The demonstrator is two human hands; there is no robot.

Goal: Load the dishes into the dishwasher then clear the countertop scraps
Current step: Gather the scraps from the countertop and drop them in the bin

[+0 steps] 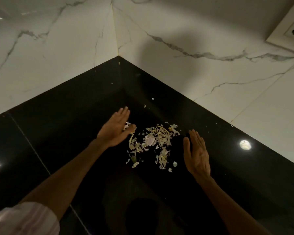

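— Sleeve (22, 217) at the lower left, then both forearms reaching up the frame. How are the hands?

— Left hand (115, 128) flat, fingers straight, touching the pile's left edge; right hand (197, 153) flat, just beside its right edge.

— And the scraps (153, 143)?

— Mid-frame on the black tabletop (58, 133), between the hands, loosely heaped; stray flecks lie toward the corner. No dishes visible, so I judge clearing is what remains.
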